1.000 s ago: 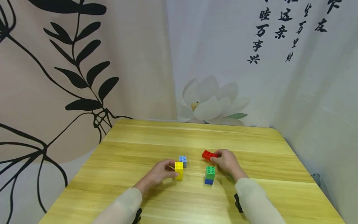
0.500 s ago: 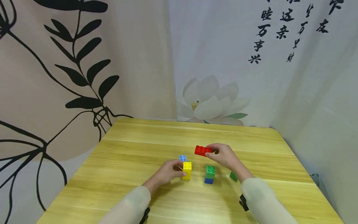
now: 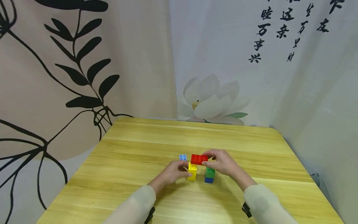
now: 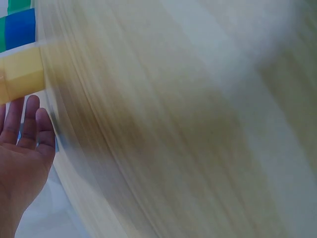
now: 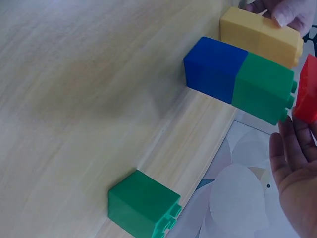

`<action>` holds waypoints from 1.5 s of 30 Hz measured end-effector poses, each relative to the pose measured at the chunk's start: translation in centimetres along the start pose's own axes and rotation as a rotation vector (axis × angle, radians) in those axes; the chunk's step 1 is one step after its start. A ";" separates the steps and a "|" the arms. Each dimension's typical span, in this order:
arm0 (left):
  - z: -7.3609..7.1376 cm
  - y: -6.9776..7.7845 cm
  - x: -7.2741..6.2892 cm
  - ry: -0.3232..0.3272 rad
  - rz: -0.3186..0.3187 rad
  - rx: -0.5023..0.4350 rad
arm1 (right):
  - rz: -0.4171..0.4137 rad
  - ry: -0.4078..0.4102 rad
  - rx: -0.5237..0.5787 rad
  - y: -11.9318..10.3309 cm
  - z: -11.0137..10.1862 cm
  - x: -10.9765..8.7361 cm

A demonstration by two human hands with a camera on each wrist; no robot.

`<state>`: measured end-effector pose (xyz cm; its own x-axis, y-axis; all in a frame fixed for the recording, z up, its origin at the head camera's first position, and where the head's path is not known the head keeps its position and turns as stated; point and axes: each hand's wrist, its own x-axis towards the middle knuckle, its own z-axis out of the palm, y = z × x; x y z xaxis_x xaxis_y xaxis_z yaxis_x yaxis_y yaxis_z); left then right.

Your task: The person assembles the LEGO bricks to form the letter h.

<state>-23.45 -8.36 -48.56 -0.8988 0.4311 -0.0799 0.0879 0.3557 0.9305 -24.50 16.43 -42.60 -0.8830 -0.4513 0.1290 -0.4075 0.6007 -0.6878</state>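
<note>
In the head view my right hand [image 3: 222,162] pinches a red toy building brick [image 3: 199,159] by its right end. The brick lies level, just over a yellow stack [image 3: 192,172] and close to the green brick [image 3: 210,173] beside it. My left hand [image 3: 174,172] holds the upright yellow stack between thumb and fingers. A seam in the right wrist view shows two yellow bricks [image 5: 260,37] joined. The green brick sits on a dark blue brick [image 3: 208,180], a short gap to the right of the yellow. Studs face up on both stacks.
A light blue brick [image 3: 182,157] stands behind my left hand, partly hidden. Another green brick [image 5: 143,203] stands apart on the table in the right wrist view; my right arm hides it from the head view. The wooden table [image 3: 156,133] ends at a curtain behind.
My right hand has lifted the red brick, carried it left and lowered it over the yellow stack. My left hand has slid the yellow stack right, nearer the green and blue one.
</note>
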 end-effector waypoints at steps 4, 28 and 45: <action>0.0 0.0 0.0 0.005 -0.006 -0.005 | -0.020 -0.023 -0.020 0.0 0.2 0.0; 0.2 0.3 0.1 -0.001 -0.003 0.017 | 0.008 -0.102 -0.082 -0.9 0.3 0.0; 1.3 0.6 0.4 -0.002 0.034 0.016 | 0.003 -0.100 -0.107 -0.6 -0.8 -0.7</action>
<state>-23.22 -6.85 -48.55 -0.8941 0.4451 -0.0491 0.1252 0.3538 0.9269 -23.86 16.87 -41.74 -0.8588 -0.5096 0.0516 -0.4322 0.6670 -0.6069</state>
